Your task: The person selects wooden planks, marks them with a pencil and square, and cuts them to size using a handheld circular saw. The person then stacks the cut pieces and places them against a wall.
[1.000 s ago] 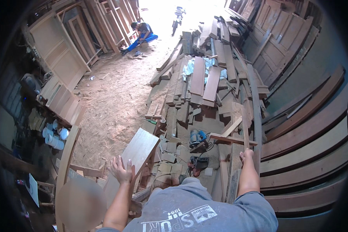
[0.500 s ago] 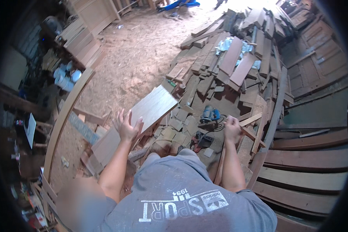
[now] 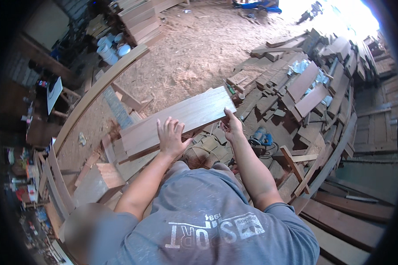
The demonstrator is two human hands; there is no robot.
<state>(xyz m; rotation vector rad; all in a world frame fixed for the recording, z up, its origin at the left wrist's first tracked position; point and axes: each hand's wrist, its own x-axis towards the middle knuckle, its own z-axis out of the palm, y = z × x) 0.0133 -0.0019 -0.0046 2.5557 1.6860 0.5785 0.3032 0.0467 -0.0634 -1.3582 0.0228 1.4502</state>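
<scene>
A long, pale wooden plank (image 3: 192, 110) lies slantwise in front of me. My left hand (image 3: 171, 136) rests on its near part with fingers spread and bent over the surface. The fingers of my right hand (image 3: 230, 123) grip the plank's right end at the corner, thumb on top. More boards (image 3: 137, 165) lie under and left of the plank. Just right of my right forearm sits a blue power tool (image 3: 262, 138) with a cord. Cut wood pieces (image 3: 208, 150) lie below the plank, by my legs.
A long lumber pile (image 3: 309, 92) runs to the back right, with long boards (image 3: 340, 221) at right. A curved beam (image 3: 93, 92) stands left, near cluttered shelves (image 3: 28, 190) and white buckets (image 3: 107, 54). A sawdust floor (image 3: 194, 44) stretches behind, with a person's blue-trousered legs (image 3: 258, 6) at top.
The view has swung down and rightward. My right hand has left the lumber at the right and moved to grip the plank's right end; my left hand stays on the plank.
</scene>
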